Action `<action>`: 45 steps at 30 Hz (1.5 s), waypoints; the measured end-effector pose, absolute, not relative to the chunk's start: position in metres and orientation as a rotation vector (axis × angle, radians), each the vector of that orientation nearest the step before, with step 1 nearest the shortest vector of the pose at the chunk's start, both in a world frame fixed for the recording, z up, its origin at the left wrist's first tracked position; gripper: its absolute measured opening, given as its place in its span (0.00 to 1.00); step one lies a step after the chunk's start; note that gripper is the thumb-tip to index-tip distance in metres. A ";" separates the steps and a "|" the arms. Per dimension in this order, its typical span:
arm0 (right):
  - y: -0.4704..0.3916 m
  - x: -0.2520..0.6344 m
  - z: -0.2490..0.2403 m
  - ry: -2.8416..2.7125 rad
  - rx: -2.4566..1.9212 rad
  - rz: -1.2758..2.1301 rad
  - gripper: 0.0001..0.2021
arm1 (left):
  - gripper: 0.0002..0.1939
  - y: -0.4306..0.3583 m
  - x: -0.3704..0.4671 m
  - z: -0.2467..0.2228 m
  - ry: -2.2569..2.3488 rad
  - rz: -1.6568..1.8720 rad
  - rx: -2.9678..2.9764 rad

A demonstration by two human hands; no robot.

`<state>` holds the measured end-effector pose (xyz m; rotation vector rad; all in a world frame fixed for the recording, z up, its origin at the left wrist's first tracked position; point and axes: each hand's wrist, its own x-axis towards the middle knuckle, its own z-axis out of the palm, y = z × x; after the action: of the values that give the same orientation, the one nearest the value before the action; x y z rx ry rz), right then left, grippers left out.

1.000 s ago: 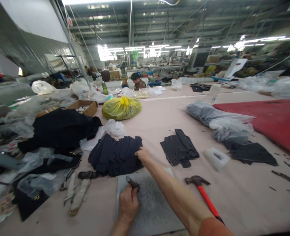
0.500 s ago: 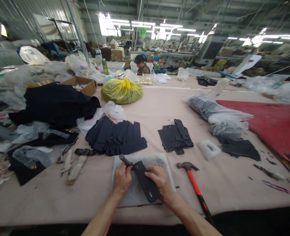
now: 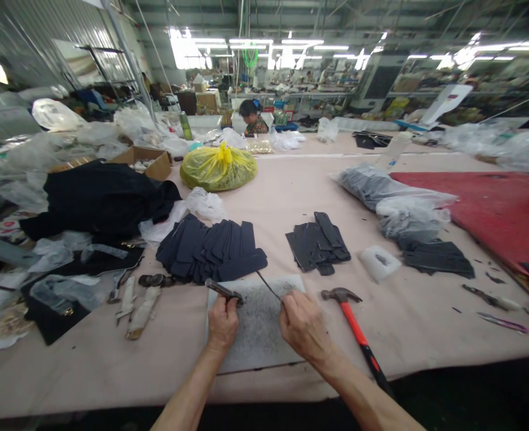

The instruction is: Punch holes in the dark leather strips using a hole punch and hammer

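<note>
My left hand (image 3: 223, 323) is closed around a dark metal punch-like tool (image 3: 219, 290) above the left part of a grey board (image 3: 260, 347). Over the board's right side, my right hand (image 3: 303, 326) pinches a dark flat piece (image 3: 268, 285), seen nearly edge-on as a thin line. A fanned pile of dark pieces (image 3: 208, 248) lies behind the board, and a smaller stack of dark pieces (image 3: 319, 244) is to its right. A claw hammer (image 3: 353, 323) with a red and black handle rests right of my right hand.
Worn tools (image 3: 143, 311) and black cloth (image 3: 103, 197) lie at the left. A yellow bag (image 3: 218, 167) sits farther back. At the right are a white block (image 3: 379, 263), a bag of grey material (image 3: 367, 185) and a red board (image 3: 493, 215). A person (image 3: 254, 118) is across the table.
The dark piece in my right hand has turned from face-up to nearly edge-on and moved up. My left hand has shifted slightly left with its tool, apart from the piece.
</note>
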<state>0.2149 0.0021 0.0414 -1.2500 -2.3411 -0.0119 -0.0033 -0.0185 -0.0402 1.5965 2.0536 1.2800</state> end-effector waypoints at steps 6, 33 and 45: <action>-0.003 0.185 0.054 -2.578 -1.649 0.045 0.15 | 0.12 -0.018 -0.003 -0.041 2.058 1.267 1.593; -0.052 0.148 -0.024 -2.305 -1.659 0.343 0.32 | 0.14 -0.017 -0.003 -0.030 1.949 1.302 1.559; -0.033 0.183 -0.002 -2.374 -1.455 0.539 0.33 | 0.14 0.017 0.013 -0.020 1.751 1.161 1.589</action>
<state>0.1831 -0.0334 -0.0015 -1.4554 -2.3735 0.5389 0.0127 0.0170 -0.0196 1.5893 1.7509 1.1612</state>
